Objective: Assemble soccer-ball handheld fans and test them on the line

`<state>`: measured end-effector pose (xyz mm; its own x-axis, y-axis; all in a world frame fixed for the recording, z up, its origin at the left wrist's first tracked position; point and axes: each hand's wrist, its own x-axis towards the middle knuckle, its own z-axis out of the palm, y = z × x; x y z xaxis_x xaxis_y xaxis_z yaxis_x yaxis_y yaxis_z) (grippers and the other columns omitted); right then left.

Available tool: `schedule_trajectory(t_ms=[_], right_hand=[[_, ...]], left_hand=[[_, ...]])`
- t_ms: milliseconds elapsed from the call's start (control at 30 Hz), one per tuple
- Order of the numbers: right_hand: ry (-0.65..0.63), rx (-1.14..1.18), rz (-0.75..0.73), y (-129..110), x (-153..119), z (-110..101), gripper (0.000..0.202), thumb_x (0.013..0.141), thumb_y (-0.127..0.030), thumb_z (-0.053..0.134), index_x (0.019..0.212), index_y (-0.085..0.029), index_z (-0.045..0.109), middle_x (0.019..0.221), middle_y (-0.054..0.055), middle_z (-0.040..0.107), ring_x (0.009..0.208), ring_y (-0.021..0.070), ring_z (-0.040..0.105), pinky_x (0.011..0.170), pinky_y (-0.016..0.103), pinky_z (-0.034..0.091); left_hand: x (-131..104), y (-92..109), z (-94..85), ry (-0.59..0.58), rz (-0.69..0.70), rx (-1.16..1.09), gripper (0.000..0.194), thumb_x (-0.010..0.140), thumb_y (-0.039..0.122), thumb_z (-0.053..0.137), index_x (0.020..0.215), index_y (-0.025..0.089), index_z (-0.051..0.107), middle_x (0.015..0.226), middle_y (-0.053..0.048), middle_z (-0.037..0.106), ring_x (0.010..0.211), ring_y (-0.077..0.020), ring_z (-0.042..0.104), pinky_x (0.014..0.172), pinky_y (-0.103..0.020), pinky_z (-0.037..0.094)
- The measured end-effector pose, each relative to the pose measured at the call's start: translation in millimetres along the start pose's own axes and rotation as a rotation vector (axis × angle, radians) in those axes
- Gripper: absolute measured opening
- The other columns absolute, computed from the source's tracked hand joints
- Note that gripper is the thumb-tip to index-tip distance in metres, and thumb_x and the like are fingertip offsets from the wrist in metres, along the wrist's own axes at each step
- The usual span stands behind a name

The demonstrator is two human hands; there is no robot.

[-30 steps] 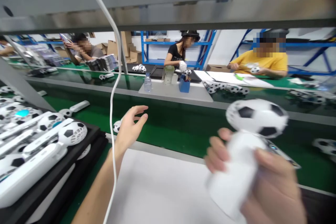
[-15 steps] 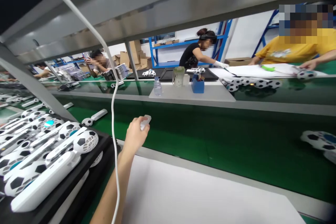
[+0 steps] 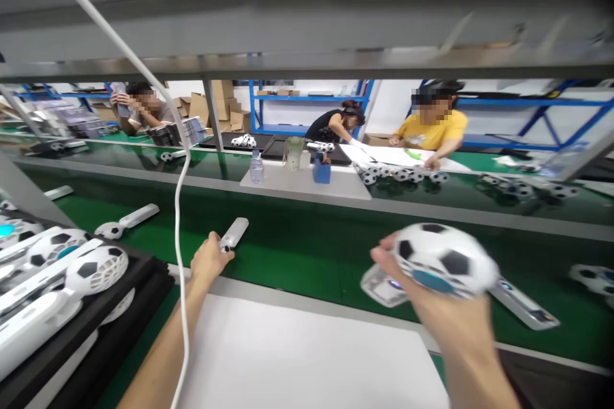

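My left hand (image 3: 210, 262) is closed on one end of a white handheld unit (image 3: 236, 232) over the green belt (image 3: 297, 255). On the right, my right hand (image 3: 432, 294) is wrapped round a white and black football-patterned fan (image 3: 444, 259), whose head has a teal patch. A white handle-like piece (image 3: 525, 307) shows beyond that hand, and a pale part with a small light (image 3: 384, 284) shows below its fingers. Motion blurs the right hand slightly. A white sheet (image 3: 307, 351) lies between my arms.
A black tray (image 3: 144, 278) of football-patterned fans stands at the left. One fan (image 3: 110, 230) lies on the belt beyond it. A white cable (image 3: 178, 217) hangs before my left arm. Across the line are a bottle (image 3: 256, 169), a blue box (image 3: 321, 171) and several people.
My right hand has come into view with the football-patterned fan. The view has turned rightward, and more of the white unit shows in my left hand.
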<state>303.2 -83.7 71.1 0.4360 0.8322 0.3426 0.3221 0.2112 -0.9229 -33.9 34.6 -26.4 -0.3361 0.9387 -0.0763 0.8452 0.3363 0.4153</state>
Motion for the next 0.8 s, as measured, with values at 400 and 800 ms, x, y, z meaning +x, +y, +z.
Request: schedule_trajectory(t_ms=[400,800], right_hand=[[-0.176,-0.426,0.231,94,31,36,0.064,0.074,-0.048,0.071,0.127,-0.017,0.055,0.109,0.010,0.072,0.100,0.0305,0.068,0.081,0.037,0.052],[-0.358,-0.662,0.261,81,24,36,0.037,0.094,-0.024,0.054,0.128,-0.009,0.057,0.131,0.023,0.054,0.116,0.0343,0.058,0.100,0.054,0.043]], left_hand=[[-58,42,-68.5,0.085,0.269,-0.386,0.017,0.072,0.032,0.063,0.087,0.025,0.060,0.080,0.003,0.065,0.071,-0.0180,0.060,0.062,-0.027,0.042],[-89,55,-81.0,-0.228,0.354,-1.136,0.014,0.072,0.031,0.070,0.078,0.019,0.064,0.074,-0.001,0.063,0.059,-0.0160,0.057,0.044,-0.024,0.042]])
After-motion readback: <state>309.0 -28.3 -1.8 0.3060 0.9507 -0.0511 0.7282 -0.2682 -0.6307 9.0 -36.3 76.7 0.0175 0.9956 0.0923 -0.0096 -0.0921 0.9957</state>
